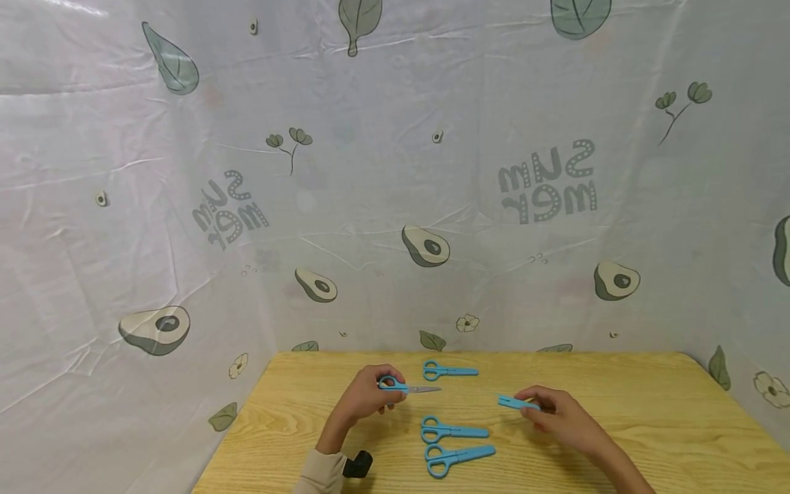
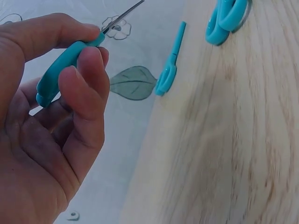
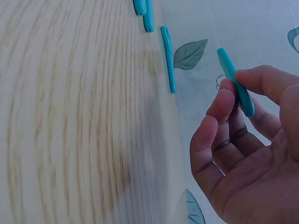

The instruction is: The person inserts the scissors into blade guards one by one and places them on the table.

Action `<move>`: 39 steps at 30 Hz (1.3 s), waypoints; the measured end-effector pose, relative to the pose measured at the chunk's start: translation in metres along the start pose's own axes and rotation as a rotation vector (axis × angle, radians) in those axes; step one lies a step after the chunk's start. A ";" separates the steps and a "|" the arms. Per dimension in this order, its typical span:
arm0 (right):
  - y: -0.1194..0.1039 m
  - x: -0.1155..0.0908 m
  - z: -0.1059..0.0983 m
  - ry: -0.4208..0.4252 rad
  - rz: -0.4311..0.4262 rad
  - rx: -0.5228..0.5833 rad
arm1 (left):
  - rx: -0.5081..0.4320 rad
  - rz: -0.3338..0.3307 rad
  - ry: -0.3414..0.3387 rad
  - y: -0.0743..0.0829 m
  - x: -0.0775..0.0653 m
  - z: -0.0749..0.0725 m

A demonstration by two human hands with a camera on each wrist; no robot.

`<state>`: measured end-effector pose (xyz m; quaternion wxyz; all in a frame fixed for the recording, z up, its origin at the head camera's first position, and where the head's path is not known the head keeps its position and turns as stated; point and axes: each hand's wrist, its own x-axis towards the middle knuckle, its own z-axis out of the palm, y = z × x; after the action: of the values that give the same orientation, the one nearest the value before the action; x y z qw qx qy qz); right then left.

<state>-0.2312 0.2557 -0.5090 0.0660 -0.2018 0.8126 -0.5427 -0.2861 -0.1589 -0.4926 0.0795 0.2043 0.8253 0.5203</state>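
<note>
My left hand (image 1: 368,394) pinches the blue handles of a pair of scissors (image 1: 392,385) between thumb and fingers, above the table. Its bare metal blades (image 2: 123,17) point right, toward the other hand. On the right, my right hand (image 1: 558,415) pinches a blue blade cover (image 1: 511,402) between thumb and fingertips, its free end aimed left. A gap separates the blades from the cover. Beyond the hands lies a pair of covered blue scissors (image 1: 450,371). Nearer the front, two more covered pairs, the upper one (image 1: 455,431) and the lower one (image 1: 459,458), lie close together.
The wooden table (image 1: 642,412) carries all the scissors. Behind it and along its left side hangs a pale curtain (image 1: 370,192) printed with avocados, leaves and lettering. A black device (image 1: 358,465) sits at the left wrist, by a beige sleeve (image 1: 319,473).
</note>
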 end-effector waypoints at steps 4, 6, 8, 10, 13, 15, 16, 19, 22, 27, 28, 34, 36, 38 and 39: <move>0.001 -0.002 -0.004 0.011 0.002 -0.011 | 0.004 -0.001 0.005 -0.002 -0.005 -0.005; 0.002 -0.004 -0.006 0.016 0.000 -0.014 | 0.008 -0.003 0.007 -0.004 -0.008 -0.008; 0.003 -0.005 -0.008 0.018 -0.005 -0.015 | 0.012 -0.002 0.011 -0.006 -0.011 -0.011; 0.003 -0.007 -0.009 0.014 -0.014 -0.008 | 0.021 -0.002 0.014 -0.007 -0.014 -0.014; 0.004 -0.011 -0.012 0.008 -0.017 0.008 | 0.031 -0.002 0.019 -0.008 -0.017 -0.018; 0.005 -0.013 -0.014 0.003 -0.015 0.016 | 0.035 -0.004 0.020 -0.008 -0.019 -0.020; 0.005 -0.014 -0.014 0.005 -0.007 0.016 | 0.036 -0.004 0.020 -0.008 -0.020 -0.022; 0.006 -0.017 -0.016 0.011 0.005 0.005 | 0.034 -0.006 0.018 -0.008 -0.023 -0.025; 0.006 -0.019 -0.019 0.015 0.009 0.002 | 0.040 -0.010 0.020 -0.007 -0.025 -0.027; 0.006 -0.020 -0.022 -0.006 0.004 0.035 | 0.041 -0.015 0.037 -0.007 -0.027 -0.031; 0.006 -0.020 -0.022 -0.009 0.008 0.039 | 0.041 -0.016 0.039 -0.007 -0.028 -0.031; 0.007 -0.022 -0.023 -0.013 0.025 0.049 | 0.026 -0.022 0.041 -0.007 -0.030 -0.034; 0.008 -0.022 -0.023 -0.014 0.019 0.049 | 0.024 -0.023 0.044 -0.007 -0.031 -0.034; 0.009 -0.023 -0.024 -0.016 0.007 0.046 | 0.023 -0.023 0.047 -0.007 -0.031 -0.034; 0.010 -0.023 -0.024 -0.018 0.000 0.044 | 0.023 -0.024 0.048 -0.006 -0.031 -0.034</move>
<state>-0.2206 0.2888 -0.5112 0.0775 -0.2051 0.7999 -0.5586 -0.2713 -0.2027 -0.4856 0.0635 0.1830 0.8354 0.5144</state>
